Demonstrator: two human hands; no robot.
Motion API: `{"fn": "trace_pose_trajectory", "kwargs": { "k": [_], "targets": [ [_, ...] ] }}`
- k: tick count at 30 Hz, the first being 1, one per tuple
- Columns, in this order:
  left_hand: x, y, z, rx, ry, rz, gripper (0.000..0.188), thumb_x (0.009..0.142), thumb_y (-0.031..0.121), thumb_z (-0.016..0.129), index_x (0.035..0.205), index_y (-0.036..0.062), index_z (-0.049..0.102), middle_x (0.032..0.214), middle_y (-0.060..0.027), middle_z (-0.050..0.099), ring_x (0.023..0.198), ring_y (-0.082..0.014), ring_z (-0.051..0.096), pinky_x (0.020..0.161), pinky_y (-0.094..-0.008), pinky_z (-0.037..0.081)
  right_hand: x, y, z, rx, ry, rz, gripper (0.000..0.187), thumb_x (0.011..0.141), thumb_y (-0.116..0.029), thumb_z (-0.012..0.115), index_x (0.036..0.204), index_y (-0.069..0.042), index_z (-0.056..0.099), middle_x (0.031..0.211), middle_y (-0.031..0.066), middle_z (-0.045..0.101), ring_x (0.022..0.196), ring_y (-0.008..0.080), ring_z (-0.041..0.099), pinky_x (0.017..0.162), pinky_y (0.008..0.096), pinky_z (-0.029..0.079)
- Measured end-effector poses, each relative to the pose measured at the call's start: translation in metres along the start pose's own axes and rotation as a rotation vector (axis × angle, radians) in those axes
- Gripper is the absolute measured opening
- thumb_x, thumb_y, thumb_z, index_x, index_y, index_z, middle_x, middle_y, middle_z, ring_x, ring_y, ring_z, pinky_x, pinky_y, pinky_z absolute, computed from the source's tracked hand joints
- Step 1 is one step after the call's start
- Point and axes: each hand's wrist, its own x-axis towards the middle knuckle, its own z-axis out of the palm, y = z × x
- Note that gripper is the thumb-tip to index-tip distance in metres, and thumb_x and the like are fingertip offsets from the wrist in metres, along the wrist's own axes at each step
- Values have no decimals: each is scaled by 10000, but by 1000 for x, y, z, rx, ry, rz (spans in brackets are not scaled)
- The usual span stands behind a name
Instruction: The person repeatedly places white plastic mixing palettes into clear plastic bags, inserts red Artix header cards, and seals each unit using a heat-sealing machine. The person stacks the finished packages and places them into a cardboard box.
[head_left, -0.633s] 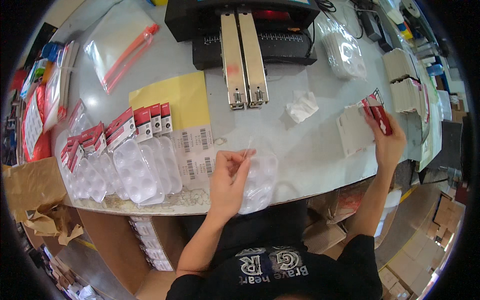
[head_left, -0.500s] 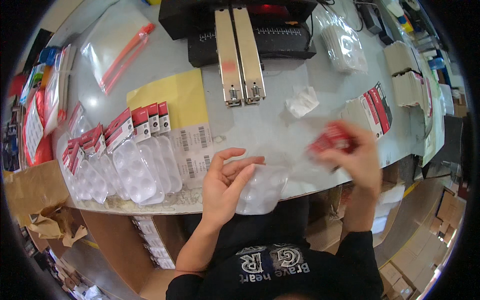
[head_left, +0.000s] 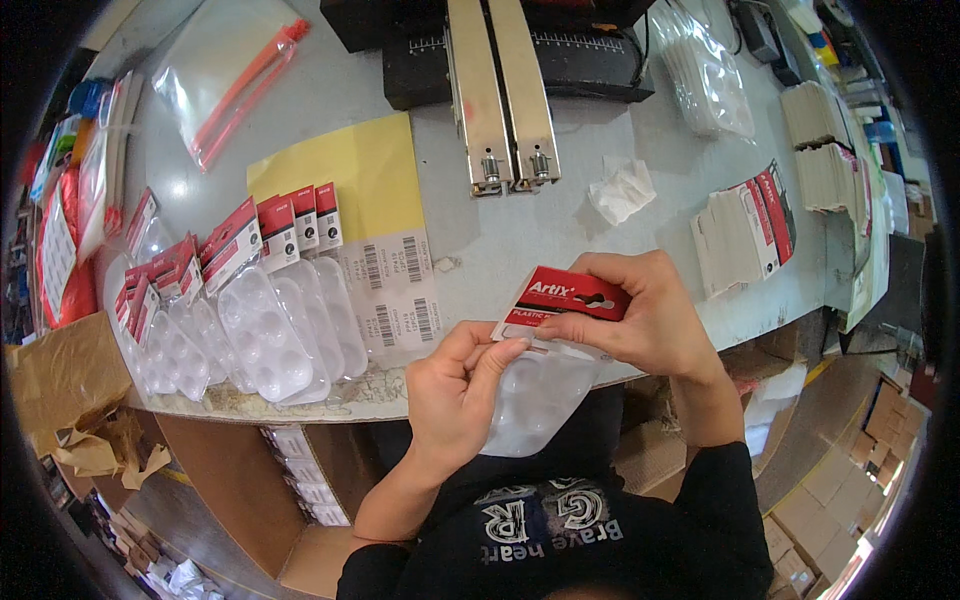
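Note:
A white plastic paint palette in a clear bag hangs tilted below my hands at the table's near edge. My left hand pinches the bag's upper left corner between thumb and fingers. A folded red and white header card sits over the top of the bag, and my right hand grips its right part, thumb in front and fingers behind. Whether the bag's edge is inside the card's fold is hidden by the fingers. Left of my hands lie several bagged palettes with such cards on top.
A black machine with two metal arms stands at the back. A stack of header cards lies at right, near a crumpled tissue. Barcode label sheets lie by a yellow sheet. Clear bags lie back left.
My right hand has brought the header card left from the right side onto the top of the bag. The left hand still holds the bagged palette. The view has shifted slightly.

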Motion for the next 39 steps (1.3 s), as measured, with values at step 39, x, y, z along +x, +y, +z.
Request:
{"fn": "trace_pose_trajectory", "kwargs": {
  "k": [39],
  "targets": [
    [99,-20,-8,173,354,291,319,990,239,442,771,6,450,656,-42,436,628,-102,388,586,-254,348,57,51,44,917,410,-11,130,898,-101,581,827,1,618,697,21,580,603,86,517,575,226,414]
  ]
}}
